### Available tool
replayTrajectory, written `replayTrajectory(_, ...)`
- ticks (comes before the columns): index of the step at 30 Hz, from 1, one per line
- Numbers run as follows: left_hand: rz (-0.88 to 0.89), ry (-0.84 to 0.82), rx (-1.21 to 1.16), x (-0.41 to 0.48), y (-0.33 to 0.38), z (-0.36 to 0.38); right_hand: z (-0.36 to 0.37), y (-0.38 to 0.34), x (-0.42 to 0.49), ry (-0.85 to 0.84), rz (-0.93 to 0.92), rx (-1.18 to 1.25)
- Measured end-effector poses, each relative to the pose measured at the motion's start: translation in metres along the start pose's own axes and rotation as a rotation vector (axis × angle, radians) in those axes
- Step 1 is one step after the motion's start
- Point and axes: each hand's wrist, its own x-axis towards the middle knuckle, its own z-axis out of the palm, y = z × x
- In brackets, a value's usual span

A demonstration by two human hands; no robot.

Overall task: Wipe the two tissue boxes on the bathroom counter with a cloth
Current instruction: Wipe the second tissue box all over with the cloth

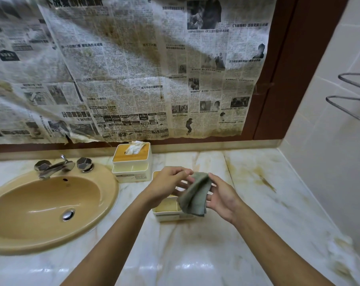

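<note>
Pinching a grey-green cloth (pixel 195 196) between them, the left hand (pixel 169 183) and right hand (pixel 223 196) hover close together, each gripping an upper edge while the rest hangs down. Directly beneath sits the nearer tissue box (pixel 167 211) on the marble desk (pixel 247 182). A second tissue box (pixel 132 162), bamboo-lidded with a tissue protruding, stands behind it beside the tan sink (pixel 51 205), below stained newspaper (pixel 133 69).

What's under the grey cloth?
The near tissue box, on the counter. Its front tray and a wooden corner show. The cloth, held by the left hand and right hand, covers the lid's middle, so any tissue there is hidden.
</note>
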Motion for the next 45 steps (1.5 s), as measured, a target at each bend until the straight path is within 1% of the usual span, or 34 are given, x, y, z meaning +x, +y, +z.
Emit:
replayTrajectory(2,0.012,0.018,-0.067,-0.001,-0.003,-0.001,0.001,-0.001,-0.001,-0.007,0.017,0.038)
replayTrajectory(4,0.036,0.078,-0.062,-0.001,-0.013,-0.002,0.001,0.001,-0.002,-0.017,-0.001,-0.001)
replayTrajectory(7,0.087,0.173,0.16,-0.001,-0.032,-0.003,0.002,0.004,-0.002,0.006,-0.066,-0.05)
replayTrajectory(9,0.02,0.137,0.155,-0.002,-0.041,-0.002,0.003,0.005,0.0,0.039,-0.087,0.008)
replayTrajectory(11,-0.073,0.012,0.111,-0.003,-0.045,0.001,0.003,0.005,0.002,0.052,-0.11,0.065)
replayTrajectory(13,-0.099,-0.08,0.088,-0.006,-0.047,0.001,0.002,0.004,0.003,0.056,-0.136,0.075)
replayTrajectory(15,-0.065,-0.082,0.009,-0.007,-0.05,-0.003,-0.003,0.004,0.001,0.072,-0.167,0.0)
replayTrajectory(17,-0.028,-0.036,-0.065,-0.009,-0.054,-0.008,-0.01,0.005,-0.002,0.063,-0.172,-0.119)
replayTrajectory(19,0.008,0.012,-0.114,-0.013,-0.055,-0.012,-0.015,0.006,-0.007,-0.004,-0.129,-0.188)
replayTrajectory(21,0.052,0.029,-0.105,-0.017,-0.055,-0.015,-0.016,0.008,-0.011,-0.092,-0.04,-0.256)
replayTrajectory(24,0.086,-0.026,-0.01,-0.021,-0.057,-0.019,-0.011,0.009,-0.018,-0.24,0.112,-0.346)
replayTrajectory(26,0.092,-0.066,0.056,-0.022,-0.061,-0.024,-0.007,0.012,-0.02,-0.321,0.16,-0.431)
replayTrajectory(27,0.093,-0.07,0.09,-0.023,-0.063,-0.028,-0.005,0.014,-0.019,-0.333,0.16,-0.486)
replayTrajectory(29,0.082,-0.01,0.169,-0.022,-0.07,-0.042,0.0,0.019,-0.017,-0.31,0.103,-0.582)
replayTrajectory(31,0.054,0.138,0.21,-0.017,-0.08,-0.058,0.005,0.021,-0.014,-0.295,0.017,-0.655)
replayTrajectory(33,0.029,0.313,0.19,-0.01,-0.088,-0.072,0.01,0.022,-0.01,-0.289,-0.056,-0.717)
replayTrajectory(35,0.021,0.434,0.122,-0.001,-0.095,-0.082,0.015,0.024,-0.004,-0.284,-0.11,-0.779)
replayTrajectory(37,0.006,0.468,0.072,0.009,-0.1,-0.088,0.02,0.027,0.003,-0.279,-0.144,-0.821)
replayTrajectory(40,-0.041,0.432,0.036,0.023,-0.106,-0.09,0.03,0.03,0.012,-0.239,-0.215,-0.89)
replayTrajectory(43,-0.059,0.431,0.024,0.032,-0.108,-0.091,0.04,0.039,0.021,-0.192,-0.415,-1.186)
replayTrajectory(45,-0.056,0.444,0.021,0.036,-0.112,-0.092,0.044,0.05,0.027,-0.19,-0.45,-1.307)
